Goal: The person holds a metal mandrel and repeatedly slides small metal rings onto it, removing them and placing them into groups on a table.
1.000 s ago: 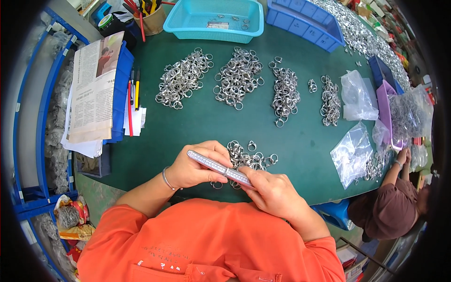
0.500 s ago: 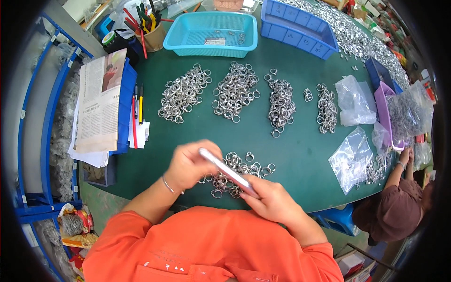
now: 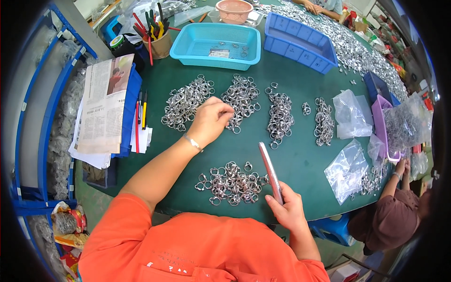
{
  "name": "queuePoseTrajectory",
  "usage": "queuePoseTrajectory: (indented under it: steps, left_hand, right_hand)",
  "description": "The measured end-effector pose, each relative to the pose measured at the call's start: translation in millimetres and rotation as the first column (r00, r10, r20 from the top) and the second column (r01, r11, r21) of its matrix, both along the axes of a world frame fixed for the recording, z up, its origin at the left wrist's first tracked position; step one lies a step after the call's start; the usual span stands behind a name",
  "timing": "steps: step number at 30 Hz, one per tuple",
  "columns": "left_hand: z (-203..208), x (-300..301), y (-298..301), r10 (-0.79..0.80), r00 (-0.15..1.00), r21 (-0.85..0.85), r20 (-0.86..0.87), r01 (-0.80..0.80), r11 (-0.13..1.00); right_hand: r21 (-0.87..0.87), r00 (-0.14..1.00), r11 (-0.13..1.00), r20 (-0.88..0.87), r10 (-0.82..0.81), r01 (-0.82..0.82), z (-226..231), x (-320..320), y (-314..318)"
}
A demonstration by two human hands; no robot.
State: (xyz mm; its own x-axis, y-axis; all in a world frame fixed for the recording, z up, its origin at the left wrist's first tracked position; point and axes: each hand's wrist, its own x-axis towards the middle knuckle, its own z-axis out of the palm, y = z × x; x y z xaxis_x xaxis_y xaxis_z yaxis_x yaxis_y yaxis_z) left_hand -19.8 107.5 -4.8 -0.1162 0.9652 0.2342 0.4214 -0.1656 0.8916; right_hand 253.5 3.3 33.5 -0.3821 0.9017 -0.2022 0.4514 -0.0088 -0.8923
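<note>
My right hand (image 3: 287,207) grips a tapered metal ring mandrel (image 3: 270,170), its narrow end pointing up and away from me. My left hand (image 3: 210,121) is stretched forward, fingers pinched together at the edge of a pile of silver rings (image 3: 244,96). Whatever lies between those fingertips is too small to make out. Left of it spreads another ring pile (image 3: 185,104). Nearest me, a loose heap of rings (image 3: 232,185) lies left of the mandrel. Farther right are a narrow pile (image 3: 280,115), a small cluster (image 3: 306,109) and a slim pile (image 3: 324,123).
A turquoise basket (image 3: 216,58) and a blue divided bin (image 3: 300,44) stand at the back. Newspaper (image 3: 101,113) and pens (image 3: 142,110) are at left. Plastic bags (image 3: 347,169) and a purple basket (image 3: 379,117) lie right, near a seated person (image 3: 392,214). Another person's hands (image 3: 314,7) show at the far edge.
My left hand has left the mandrel and reached forward to the second ring pile. My right hand has shifted right and down, the mandrel now held more upright.
</note>
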Motion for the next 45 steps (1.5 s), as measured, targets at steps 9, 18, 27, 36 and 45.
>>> queuePoseTrajectory:
  steps: [9, 18, 27, 36, 45]
  left_hand:
    - [14.8, 22.3, -16.4, -0.417, 0.852, -0.022, -0.317, 0.433, 0.901]
    - [-1.6, 43.6, -59.2, -0.407, 0.891, -0.072, -0.202, 0.401, 0.913]
    - [19.3, 49.9, -97.8, -0.132, 0.832, -0.264, 0.539, 0.316, 0.911]
    - [19.8, 51.1, -109.4, -0.154, 0.864, -0.164, 0.480, 0.261, 0.951]
    - [23.0, 49.2, -108.1, -0.230, 0.928, -0.121, 0.292, 0.275, 0.954]
  right_hand:
    - [-0.027, 0.988, 0.988, -0.029, -0.152, 0.151, -11.5, 9.9, -1.2]
    - [-0.048, 0.989, 0.990, -0.064, -0.132, 0.129, -9.7, -5.7, 1.8]
    - [-0.106, 0.886, 0.988, -0.439, -0.149, 0.114, -2.0, -48.7, 12.2]
    - [-0.217, 0.786, 0.967, -0.572, -0.235, 0.131, 6.5, -63.3, 12.9]
    - [-0.230, 0.770, 0.957, -0.574, -0.279, 0.176, 5.3, -63.0, 10.4]
